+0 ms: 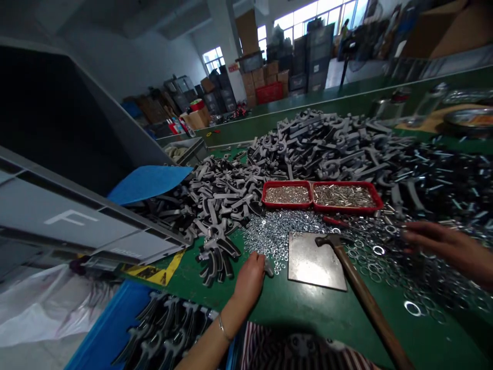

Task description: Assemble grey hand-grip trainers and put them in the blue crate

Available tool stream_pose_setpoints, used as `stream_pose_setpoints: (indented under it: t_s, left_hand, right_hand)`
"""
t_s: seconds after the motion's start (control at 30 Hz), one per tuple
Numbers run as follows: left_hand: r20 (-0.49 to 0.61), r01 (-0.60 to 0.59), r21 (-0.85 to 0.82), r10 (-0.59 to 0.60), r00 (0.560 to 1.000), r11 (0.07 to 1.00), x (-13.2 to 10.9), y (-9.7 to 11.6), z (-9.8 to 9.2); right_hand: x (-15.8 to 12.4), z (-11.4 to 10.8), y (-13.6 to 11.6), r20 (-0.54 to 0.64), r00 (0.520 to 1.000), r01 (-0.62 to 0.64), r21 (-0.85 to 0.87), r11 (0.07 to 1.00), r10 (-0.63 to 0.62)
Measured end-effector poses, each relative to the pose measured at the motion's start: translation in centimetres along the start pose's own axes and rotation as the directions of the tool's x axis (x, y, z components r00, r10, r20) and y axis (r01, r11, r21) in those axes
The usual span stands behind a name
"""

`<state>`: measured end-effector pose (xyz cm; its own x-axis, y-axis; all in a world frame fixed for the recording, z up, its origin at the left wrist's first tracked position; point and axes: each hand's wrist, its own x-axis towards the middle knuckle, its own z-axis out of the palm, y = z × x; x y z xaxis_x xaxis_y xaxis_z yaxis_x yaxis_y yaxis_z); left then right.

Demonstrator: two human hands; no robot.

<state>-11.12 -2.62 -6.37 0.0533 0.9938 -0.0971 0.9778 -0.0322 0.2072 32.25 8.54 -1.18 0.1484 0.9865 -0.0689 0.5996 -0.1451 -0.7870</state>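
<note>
My left hand [250, 280] is closed round a small grey curved metal part [268, 267] and rests low on the green bench; most of the part is hidden by the fingers. Beside it, to the left, lies a small cluster of grey and black curved lever-like parts [217, 259]. My right hand [442, 244] hovers at the right over scattered metal rings [379, 250] and small pieces. Its fingers are stretched out and apart, a little blurred, with nothing visible in them. Between the hands lie a flat metal plate [314, 262] and a wooden-handled hammer [360, 288], its head on the plate.
Two red trays [311, 206] hold small metal pins. Small shiny washers [269, 231] spread in front of them. A big pile of grey parts [319, 144] stands behind. A blue crate [103, 329] with finished-looking levers and a grey bin [77, 216] are at left.
</note>
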Motion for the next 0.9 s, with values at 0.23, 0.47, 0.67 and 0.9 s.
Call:
stream_pose_setpoints:
  t_s: [0.23,0.47,0.67,0.9]
  left_hand:
    - [0.059,-0.024,0.181,0.013,0.998,0.983,1.9,1.6,-0.5]
    - [0.081,-0.053,0.113,0.044,0.996,0.992,3.0,1.2,-1.6]
    - [0.004,0.064,-0.622,-0.078,0.997,0.780,0.8,1.3,-2.0]
    - [0.256,0.261,-0.964,0.086,0.963,-0.056,-1.0,6.8,-1.7]
  right_hand:
    - [-6.8,10.2,-4.4,0.638,0.759,-0.418,0.630,0.655,-0.130]
    - [-8.9,13.1,-4.0,0.670,0.730,-0.559,0.698,0.448,-0.133]
    - [-10.5,14.5,-4.0,0.675,0.731,-0.594,0.700,0.397,-0.098]
    - [-12.3,14.4,-6.5,0.647,0.740,-0.399,0.642,0.655,-0.183]
